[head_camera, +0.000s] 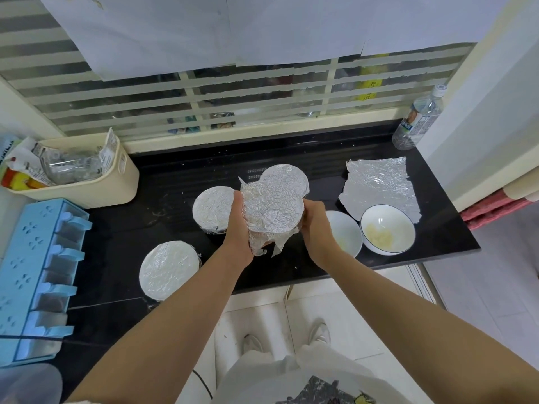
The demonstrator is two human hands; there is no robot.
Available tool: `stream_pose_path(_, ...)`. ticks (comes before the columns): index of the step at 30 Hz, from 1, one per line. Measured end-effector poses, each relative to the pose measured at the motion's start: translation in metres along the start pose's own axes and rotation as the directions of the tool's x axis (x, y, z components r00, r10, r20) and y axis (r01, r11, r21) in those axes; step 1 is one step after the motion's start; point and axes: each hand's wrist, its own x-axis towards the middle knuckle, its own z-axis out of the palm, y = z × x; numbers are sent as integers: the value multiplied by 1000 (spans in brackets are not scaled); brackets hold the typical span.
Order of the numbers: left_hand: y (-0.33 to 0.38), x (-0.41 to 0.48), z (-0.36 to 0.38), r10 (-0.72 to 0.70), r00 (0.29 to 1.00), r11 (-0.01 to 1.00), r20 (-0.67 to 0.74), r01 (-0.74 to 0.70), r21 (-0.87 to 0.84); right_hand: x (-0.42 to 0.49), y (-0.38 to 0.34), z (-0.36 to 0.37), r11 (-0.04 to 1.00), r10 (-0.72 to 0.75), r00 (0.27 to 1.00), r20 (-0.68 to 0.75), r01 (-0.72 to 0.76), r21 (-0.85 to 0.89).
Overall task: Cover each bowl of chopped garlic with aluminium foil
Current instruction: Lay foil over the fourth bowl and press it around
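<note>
Shiny foil wraps the held bowl, which is up in the air over the middle of the black bench. It sits right inside the grip: the left hand holds its left side and the right hand holds its right side, pressing the crumpled foil. Three covered bowls rest on the bench: one behind, one to the left, one near the front edge. On the right stand two open bowls with chopped garlic, by a flat foil sheet
</note>
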Motion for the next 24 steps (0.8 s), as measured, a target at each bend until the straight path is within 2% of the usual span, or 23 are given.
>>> stream_pose_path(4, -9, 3, 4, 67, 998, 997, -18, -67, -25, 1, -2, 16, 965, 108, 994, -5, -104, 239)
stream_pose_path(10, -14, 3, 11, 123, 992, 991, -2, -123, -57, 1, -7, 24, 877, 149, 987, -60, -104, 470)
stream_pose_path(18, -12, 3, 11, 116, 991, 988, 69, -123, 94, -2, -10, 20, 832, 210, 977, -22, -167, 530)
stream_pose_path(24, -14, 1, 10, 143, 986, 976, 84, -155, 150, -4, -16, 13, 863, 191, 980, 49, -191, 468)
